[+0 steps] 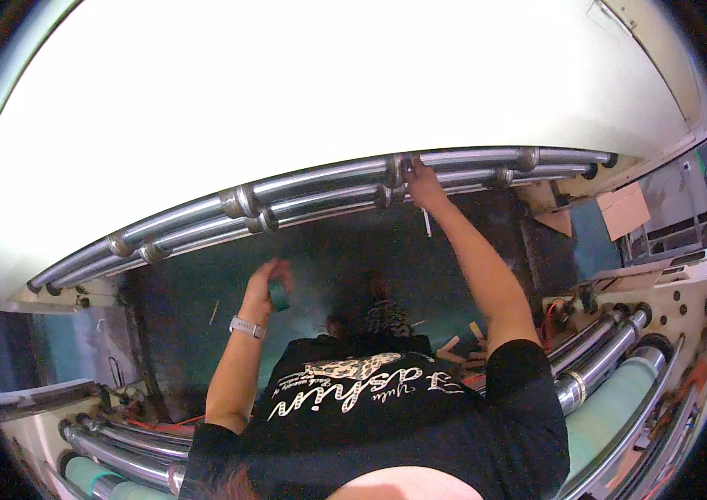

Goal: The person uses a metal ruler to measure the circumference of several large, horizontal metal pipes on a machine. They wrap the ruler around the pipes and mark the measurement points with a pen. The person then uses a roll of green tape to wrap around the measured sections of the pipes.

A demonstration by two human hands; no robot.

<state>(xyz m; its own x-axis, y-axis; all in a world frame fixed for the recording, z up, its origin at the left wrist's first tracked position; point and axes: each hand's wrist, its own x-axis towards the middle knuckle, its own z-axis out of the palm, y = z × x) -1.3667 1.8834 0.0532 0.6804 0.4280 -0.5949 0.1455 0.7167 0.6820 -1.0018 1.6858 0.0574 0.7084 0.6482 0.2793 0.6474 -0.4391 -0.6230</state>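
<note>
A wide white web is stretched above steel rollers over a dark green floor. The right hand is pinched on a roller collar, likely rigid and slippery. The left hand, nearer the body, is closed around a small dark tape roll, seemingly light.

We are seeing the wide white sheet above the steel rollers glaring to blank white, while the floor below them is lying dim. Straight edges are bending toward the black fisheye rim, and detail there is softening.
</note>
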